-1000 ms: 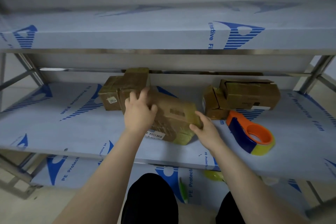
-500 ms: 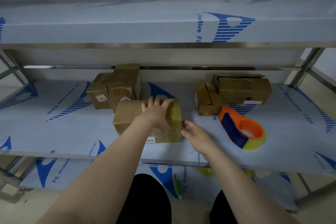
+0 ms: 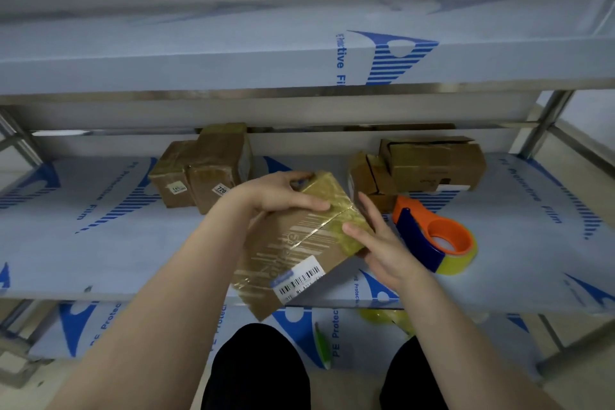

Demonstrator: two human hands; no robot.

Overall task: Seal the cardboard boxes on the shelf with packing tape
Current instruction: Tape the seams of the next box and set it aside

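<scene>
A brown cardboard box (image 3: 293, 250) wrapped in shiny tape, with a barcode label, is tilted up off the middle shelf (image 3: 100, 243) and sticks out over its front edge. My left hand (image 3: 283, 193) grips its far top end, thumb along the top face. My right hand (image 3: 376, 243) holds its right side, thumb on top and fingers spread beside it. An orange and blue tape dispenser (image 3: 432, 236) with a clear yellowish roll lies on the shelf just right of my right hand.
Two taped boxes (image 3: 199, 170) stand at the back left of the shelf. Two boxes with loose flaps (image 3: 426, 166) sit at the back right. An upper shelf (image 3: 233, 60) overhangs. Yellow-green items (image 3: 386, 318) lie on the lower shelf near my knees.
The box lay flat on the shelf under my left hand; now both hands hold it, turned and tilted up toward me. My right hand moved from the shelf onto the box's side.
</scene>
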